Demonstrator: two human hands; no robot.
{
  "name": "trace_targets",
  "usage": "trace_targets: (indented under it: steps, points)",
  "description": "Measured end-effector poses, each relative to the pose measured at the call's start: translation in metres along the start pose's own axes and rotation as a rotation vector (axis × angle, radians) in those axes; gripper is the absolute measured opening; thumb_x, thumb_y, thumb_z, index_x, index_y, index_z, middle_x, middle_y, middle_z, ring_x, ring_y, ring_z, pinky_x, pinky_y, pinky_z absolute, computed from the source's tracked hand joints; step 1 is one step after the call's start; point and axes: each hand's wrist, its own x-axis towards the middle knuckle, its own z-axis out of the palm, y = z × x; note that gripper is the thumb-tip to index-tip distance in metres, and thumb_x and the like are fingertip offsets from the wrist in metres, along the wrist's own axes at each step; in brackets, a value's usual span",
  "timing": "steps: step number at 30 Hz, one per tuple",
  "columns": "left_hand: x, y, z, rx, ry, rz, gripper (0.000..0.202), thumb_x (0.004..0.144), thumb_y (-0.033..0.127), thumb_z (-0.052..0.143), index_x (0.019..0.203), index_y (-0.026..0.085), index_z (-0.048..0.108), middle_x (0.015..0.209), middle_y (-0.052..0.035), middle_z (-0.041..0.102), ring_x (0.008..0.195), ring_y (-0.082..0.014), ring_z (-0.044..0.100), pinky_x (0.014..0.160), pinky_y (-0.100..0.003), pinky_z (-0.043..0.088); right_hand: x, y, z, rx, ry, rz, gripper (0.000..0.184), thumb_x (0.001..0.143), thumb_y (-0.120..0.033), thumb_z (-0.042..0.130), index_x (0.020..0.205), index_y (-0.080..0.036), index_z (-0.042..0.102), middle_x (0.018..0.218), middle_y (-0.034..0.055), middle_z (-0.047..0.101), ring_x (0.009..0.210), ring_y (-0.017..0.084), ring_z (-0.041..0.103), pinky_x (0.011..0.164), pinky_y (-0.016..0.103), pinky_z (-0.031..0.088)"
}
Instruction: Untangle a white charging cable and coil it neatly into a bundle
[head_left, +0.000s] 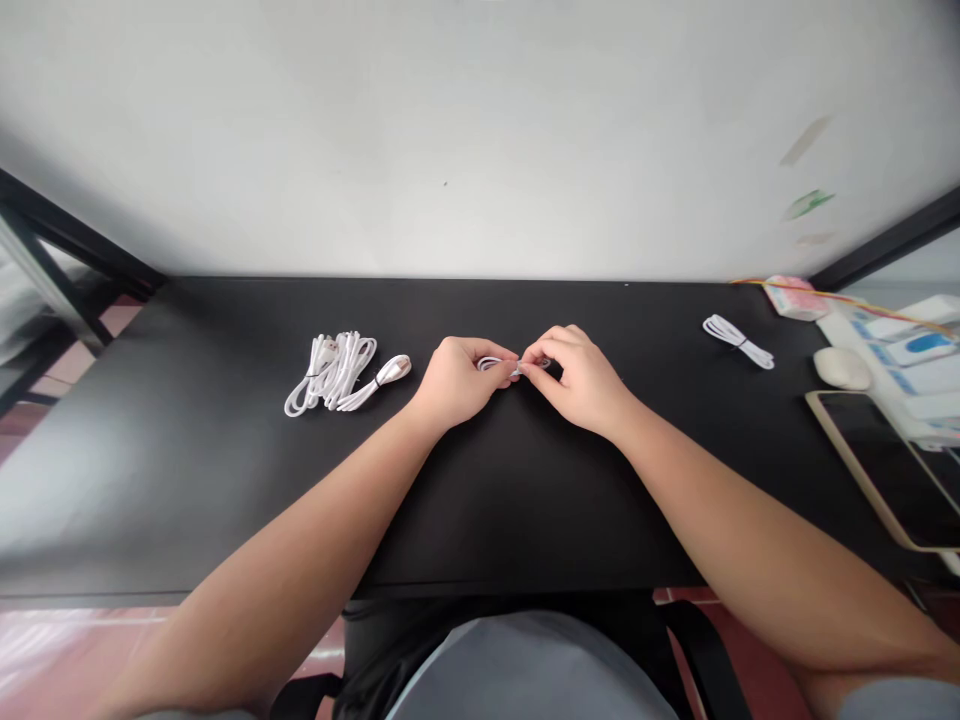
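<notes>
A white charging cable (489, 362), folded into a bundle, is held between my two hands above the middle of the black table. My left hand (466, 382) pinches its left part between thumb and fingers. With closed fingertips, my right hand (576, 378) grips the bundle near its middle, where fingers hide most of it. Left of my hands lies a pile of coiled white cables (341, 370), with dark ties on some and a plug end showing. Farther right, a single tied white cable bundle (738, 342) rests on the table.
Along the right side are a white mouse (843, 368), a phone (892, 470) in a pale case, a pink-and-white box (796, 298) and white-and-blue boxes (915, 345). A yellow-red cord (847, 298) crosses there. Behind the black table (225, 500) rises a white wall.
</notes>
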Motion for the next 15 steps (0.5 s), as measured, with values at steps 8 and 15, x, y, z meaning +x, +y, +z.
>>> trace_targets:
  steps: [8, 15]
  points:
    - [-0.002, 0.003, 0.008, -0.103, 0.083, 0.026, 0.027, 0.077, 0.039, 0.078, 0.092, 0.016, 0.080, 0.088, -0.0092, 0.078, 0.081, -0.0223, 0.074, 0.080, -0.034, 0.059, 0.000, -0.001, 0.004, -0.030, 0.186, 0.055, 0.006, 0.089, -0.024, 0.069, 0.084, -0.024, 0.073, 0.083, 0.0044, 0.061, 0.085, 0.023, 0.055, 0.081, 0.041, 0.048]
    - [-0.001, 0.005, 0.012, -0.340, 0.140, -0.054, 0.041, 0.069, 0.038, 0.087, 0.100, 0.012, 0.077, 0.096, -0.0101, 0.078, 0.086, -0.0213, 0.074, 0.088, -0.037, 0.059, 0.000, -0.001, 0.001, -0.004, 0.180, -0.030, 0.010, 0.092, -0.025, 0.065, 0.094, -0.026, 0.075, 0.080, 0.0033, 0.062, 0.079, 0.020, 0.058, 0.073, 0.036, 0.049]
